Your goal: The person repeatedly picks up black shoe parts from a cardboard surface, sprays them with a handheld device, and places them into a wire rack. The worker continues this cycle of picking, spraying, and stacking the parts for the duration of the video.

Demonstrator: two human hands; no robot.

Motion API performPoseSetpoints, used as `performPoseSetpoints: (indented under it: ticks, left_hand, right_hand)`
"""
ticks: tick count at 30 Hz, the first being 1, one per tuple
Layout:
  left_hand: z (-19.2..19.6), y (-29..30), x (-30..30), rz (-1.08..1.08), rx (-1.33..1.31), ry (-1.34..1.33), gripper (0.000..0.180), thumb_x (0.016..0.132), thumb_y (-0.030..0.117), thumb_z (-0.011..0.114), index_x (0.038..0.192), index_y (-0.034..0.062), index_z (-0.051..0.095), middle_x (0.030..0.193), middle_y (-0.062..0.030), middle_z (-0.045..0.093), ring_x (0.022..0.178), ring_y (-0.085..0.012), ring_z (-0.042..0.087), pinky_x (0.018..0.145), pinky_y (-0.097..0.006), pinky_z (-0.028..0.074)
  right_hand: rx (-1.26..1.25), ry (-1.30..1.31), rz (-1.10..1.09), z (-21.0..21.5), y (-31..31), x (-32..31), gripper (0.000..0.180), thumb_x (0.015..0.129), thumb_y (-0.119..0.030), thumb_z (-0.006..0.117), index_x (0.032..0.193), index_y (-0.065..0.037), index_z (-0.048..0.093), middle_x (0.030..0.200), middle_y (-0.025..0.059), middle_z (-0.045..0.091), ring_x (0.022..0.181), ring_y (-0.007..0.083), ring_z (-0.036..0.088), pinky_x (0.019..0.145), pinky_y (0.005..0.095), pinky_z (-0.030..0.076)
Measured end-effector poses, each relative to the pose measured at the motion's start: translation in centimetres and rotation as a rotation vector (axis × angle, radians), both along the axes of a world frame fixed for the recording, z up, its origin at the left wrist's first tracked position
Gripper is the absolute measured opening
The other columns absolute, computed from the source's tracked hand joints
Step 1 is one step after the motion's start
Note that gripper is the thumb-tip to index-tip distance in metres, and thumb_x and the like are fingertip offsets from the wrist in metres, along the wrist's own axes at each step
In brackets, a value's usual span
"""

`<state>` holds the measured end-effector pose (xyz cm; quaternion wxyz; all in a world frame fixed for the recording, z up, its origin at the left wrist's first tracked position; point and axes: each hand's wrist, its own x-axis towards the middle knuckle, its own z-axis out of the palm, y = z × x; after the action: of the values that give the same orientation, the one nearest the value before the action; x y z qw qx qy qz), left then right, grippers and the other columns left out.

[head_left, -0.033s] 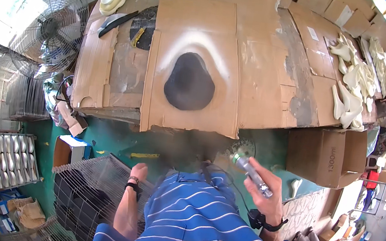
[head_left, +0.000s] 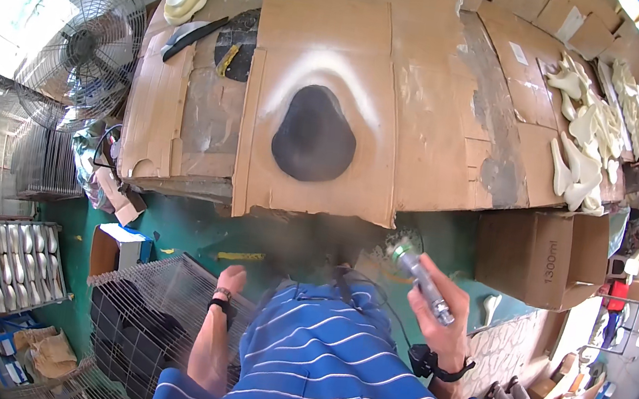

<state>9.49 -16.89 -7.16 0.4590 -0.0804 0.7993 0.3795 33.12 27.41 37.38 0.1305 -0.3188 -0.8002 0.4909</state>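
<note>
My right hand (head_left: pixel 441 308) is closed around a silver metal cylinder (head_left: pixel 430 288) with a green-ringed end. That end points up and left, toward the table's front edge. My left hand (head_left: pixel 232 278) is held low above a wire rack, its fingers curled in; whatever they may hold is hidden. Ahead, a dark grey rounded-triangular shape (head_left: pixel 314 134) lies on the cardboard (head_left: pixel 293 34) covering the table. A white arc of powdery coating (head_left: pixel 323 61) curves around its far side. Neither hand touches it.
Pale moulded pieces (head_left: pixel 589 114) are heaped at the table's right end. Below them stands a cardboard box (head_left: pixel 522 254). A large wire fan (head_left: pixel 80 47) is at the far left, above a rack of pale pieces (head_left: pixel 4 263). The wire rack (head_left: pixel 161 300) is beside my left arm.
The cylinder in my right hand has shifted slightly, its green-ringed end moving a little farther up and right. My left hand has hardly moved.
</note>
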Motion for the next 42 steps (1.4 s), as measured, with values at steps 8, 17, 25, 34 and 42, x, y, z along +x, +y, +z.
performPoseSetpoints:
  ticks: [8, 17, 25, 34, 42]
  left_hand:
    - [4.4, 15.4, -6.8, -0.099, 0.19, 0.469, 0.03, 0.093, 0.027, 0.068, 0.116, 0.0074, 0.071, 0.083, -0.008, 0.074, 0.072, -0.0174, 0.07, 0.07, -0.034, 0.056]
    - [7.2, 33.8, -13.4, -0.005, -0.132, 0.963, 0.022, 0.086, 0.022, 0.076, 0.107, 0.0169, 0.071, 0.095, -0.0077, 0.068, 0.097, -0.0303, 0.068, 0.082, -0.044, 0.054]
    - [10.7, 36.5, -13.4, -0.031, -0.205, 1.064, 0.032, 0.078, 0.017, 0.083, 0.107, 0.021, 0.071, 0.102, -0.007, 0.062, 0.095, -0.0291, 0.065, 0.082, -0.045, 0.054]
    - [4.8, 36.2, -15.2, 0.215, -0.084, 0.858, 0.049, 0.071, 0.003, 0.083, 0.115, 0.0128, 0.067, 0.101, -0.0085, 0.065, 0.086, -0.0261, 0.067, 0.072, -0.041, 0.06]
    - [3.7, 35.9, -14.9, 0.503, 0.133, 0.571, 0.056, 0.072, -0.005, 0.081, 0.122, 0.0064, 0.058, 0.102, -0.0122, 0.063, 0.075, -0.0254, 0.07, 0.059, -0.038, 0.063]
  right_hand:
    - [-0.017, 0.012, -0.062, 0.1, 1.4, 3.4, 0.05, 0.082, 0.001, 0.075, 0.131, 0.003, 0.064, 0.099, 0.0183, 0.073, 0.079, 0.0236, 0.068, 0.073, 0.0311, 0.052]
    - [-0.054, -0.098, -0.071, 0.6, 2.5, 5.5, 0.052, 0.082, -0.003, 0.076, 0.133, 0.003, 0.064, 0.093, 0.0162, 0.07, 0.076, 0.0237, 0.065, 0.07, 0.0308, 0.051]
    - [-0.031, -0.076, -0.086, -1.5, 3.5, 5.0, 0.053, 0.082, 0.0, 0.075, 0.134, 0.001, 0.063, 0.091, 0.0159, 0.069, 0.073, 0.0262, 0.064, 0.068, 0.0327, 0.051]
    - [-0.001, 0.032, -0.058, -1.1, 3.8, 4.1, 0.057, 0.079, 0.002, 0.076, 0.134, 0.0, 0.064, 0.092, 0.0172, 0.07, 0.073, 0.0279, 0.065, 0.069, 0.0334, 0.051]
    - [0.009, -0.02, 0.052, 0.7, 3.4, 3.6, 0.057, 0.078, 0.005, 0.076, 0.133, 0.0, 0.064, 0.093, 0.0178, 0.07, 0.074, 0.028, 0.066, 0.069, 0.0327, 0.052]
